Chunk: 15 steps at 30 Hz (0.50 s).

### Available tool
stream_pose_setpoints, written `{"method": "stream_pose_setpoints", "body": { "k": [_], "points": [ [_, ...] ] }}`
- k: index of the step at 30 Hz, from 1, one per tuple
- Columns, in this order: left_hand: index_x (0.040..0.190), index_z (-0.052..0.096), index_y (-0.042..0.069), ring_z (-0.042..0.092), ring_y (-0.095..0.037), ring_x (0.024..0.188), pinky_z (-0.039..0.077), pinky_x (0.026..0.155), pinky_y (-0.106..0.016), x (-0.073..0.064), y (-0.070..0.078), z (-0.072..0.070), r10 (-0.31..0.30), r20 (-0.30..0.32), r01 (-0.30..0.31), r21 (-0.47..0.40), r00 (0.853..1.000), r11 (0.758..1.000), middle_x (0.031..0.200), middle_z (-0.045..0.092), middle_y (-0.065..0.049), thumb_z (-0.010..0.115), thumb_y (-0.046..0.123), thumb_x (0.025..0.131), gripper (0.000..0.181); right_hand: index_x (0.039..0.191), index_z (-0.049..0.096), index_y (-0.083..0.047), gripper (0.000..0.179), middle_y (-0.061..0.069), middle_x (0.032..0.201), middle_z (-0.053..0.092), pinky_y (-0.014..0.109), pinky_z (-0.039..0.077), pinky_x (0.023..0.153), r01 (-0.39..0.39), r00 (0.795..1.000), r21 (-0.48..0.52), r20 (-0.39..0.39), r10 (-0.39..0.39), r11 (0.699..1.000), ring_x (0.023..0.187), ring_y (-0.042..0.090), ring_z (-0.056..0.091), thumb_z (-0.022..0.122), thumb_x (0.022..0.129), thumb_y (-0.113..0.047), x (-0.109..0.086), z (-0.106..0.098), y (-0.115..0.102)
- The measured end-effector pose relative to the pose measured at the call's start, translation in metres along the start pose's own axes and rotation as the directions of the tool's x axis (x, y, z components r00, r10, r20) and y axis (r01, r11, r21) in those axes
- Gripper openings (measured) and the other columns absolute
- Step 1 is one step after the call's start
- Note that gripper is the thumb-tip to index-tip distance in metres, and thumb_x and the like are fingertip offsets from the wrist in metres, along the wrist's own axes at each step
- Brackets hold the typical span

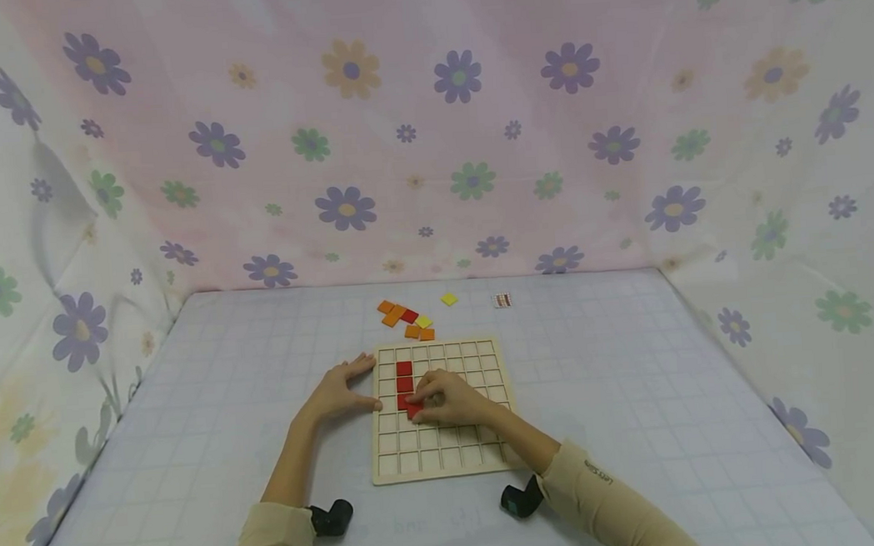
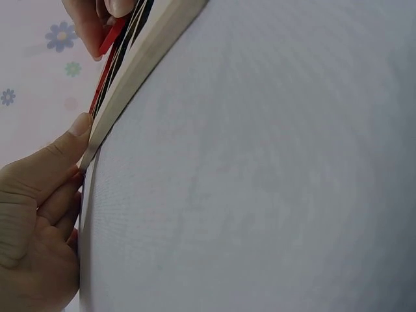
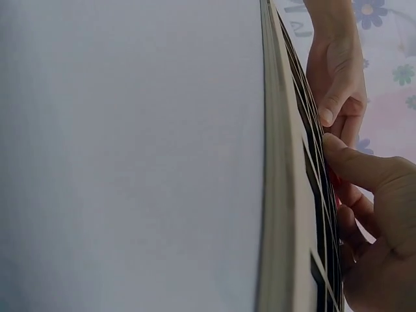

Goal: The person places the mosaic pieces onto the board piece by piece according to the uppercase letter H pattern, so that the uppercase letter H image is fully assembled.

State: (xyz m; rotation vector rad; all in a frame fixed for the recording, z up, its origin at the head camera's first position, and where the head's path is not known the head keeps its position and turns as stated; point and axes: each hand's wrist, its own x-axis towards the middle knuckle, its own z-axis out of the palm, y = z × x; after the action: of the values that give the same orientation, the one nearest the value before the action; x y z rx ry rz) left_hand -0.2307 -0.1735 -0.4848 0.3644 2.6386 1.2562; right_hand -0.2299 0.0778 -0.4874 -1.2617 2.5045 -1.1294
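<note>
A wooden grid board lies flat on the table. Over its left-centre cells my right hand pinches a red square tile between thumb and fingers; the tile is tilted in the left wrist view. Three more red tiles stand in a column on the board, and the held one overlaps the lowest of them. At the board's left edge, my left hand rests with thumb and fingers spread, their tips touching the frame. The right fingers partly hide the held tile.
Behind the board lie several loose orange tiles, a red tile and two yellow tiles. A small printed card is at the back right. Flowered cloth hangs around the table.
</note>
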Motion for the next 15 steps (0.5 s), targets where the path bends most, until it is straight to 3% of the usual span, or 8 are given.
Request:
{"method": "stream_pose_setpoints", "body": {
  "k": [15],
  "points": [
    [0.139, 0.046, 0.005, 0.019, -0.045, 0.138, 0.014, 0.112, -0.059, 0.0006, -0.0007, -0.0001, -0.020, 0.001, 0.020, -0.001, 1.000, 1.000, 0.148, 0.034, -0.015, 0.084, 0.027, 0.066, 0.085, 0.099, 0.074, -0.004, 0.029, 0.005, 0.091, 0.064, 0.016, 0.043, 0.066, -0.009, 1.000, -0.035, -0.006, 0.008, 0.999, 0.077, 0.008, 0.051, 0.079, 0.075, -0.021, 0.0021, 0.0024, -0.0084]
  ]
}}
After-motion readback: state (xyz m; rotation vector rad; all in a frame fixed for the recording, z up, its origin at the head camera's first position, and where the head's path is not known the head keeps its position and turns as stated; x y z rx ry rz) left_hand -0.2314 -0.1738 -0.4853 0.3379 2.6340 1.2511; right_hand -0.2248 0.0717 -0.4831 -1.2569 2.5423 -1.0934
